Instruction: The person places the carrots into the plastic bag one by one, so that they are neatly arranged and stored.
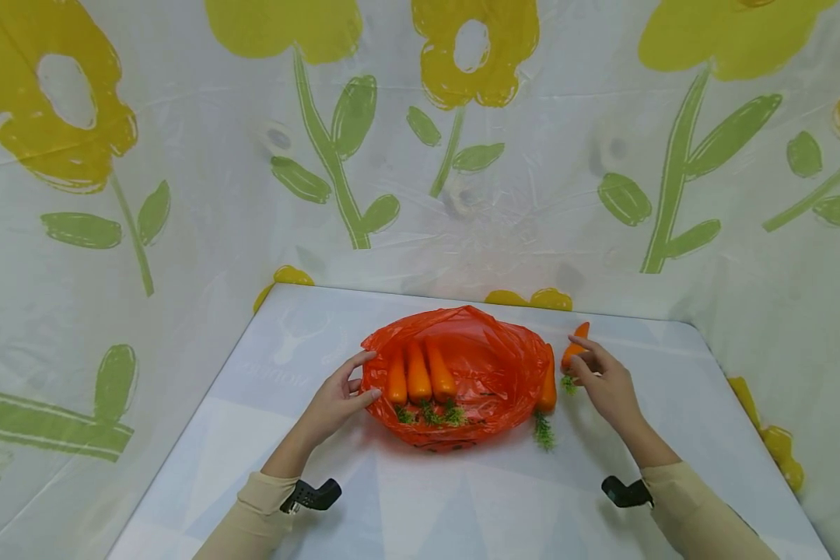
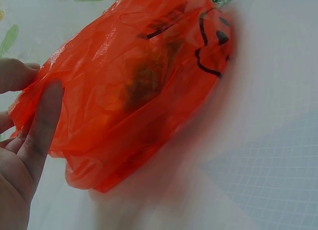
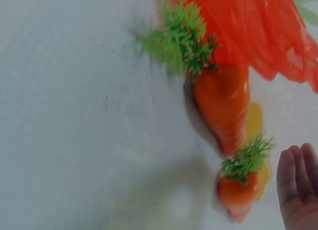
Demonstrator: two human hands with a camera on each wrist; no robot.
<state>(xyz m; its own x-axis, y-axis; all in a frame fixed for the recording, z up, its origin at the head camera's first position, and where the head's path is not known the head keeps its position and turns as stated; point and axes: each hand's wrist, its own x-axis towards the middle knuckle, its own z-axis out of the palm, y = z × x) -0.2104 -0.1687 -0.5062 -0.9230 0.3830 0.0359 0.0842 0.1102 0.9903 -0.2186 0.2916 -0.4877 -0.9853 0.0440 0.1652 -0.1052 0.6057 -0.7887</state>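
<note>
A red translucent plastic bag (image 1: 462, 432) lies with its mouth toward me, and three orange carrots (image 1: 418, 377) with green tops show inside. My left hand (image 1: 336, 397) holds the bag's left rim; its thumb lies over the plastic and other fingers are partly hidden behind it. Against the bag's right side rests another carrot (image 3: 223, 103). Farther right is a smaller carrot (image 3: 237, 195). My right hand (image 1: 605, 381) hovers by that smaller carrot, overlapping it in the head view. Its fingers look straight and apart from the carrot in the right wrist view.
Everything lies on a pale table (image 1: 420, 505) with printed triangles. Behind and beside it hangs a white curtain (image 1: 546, 179) with yellow flowers and green leaves. A black wrist mount (image 1: 315, 495) is strapped at the left sleeve, another mount (image 1: 624, 491) at the right.
</note>
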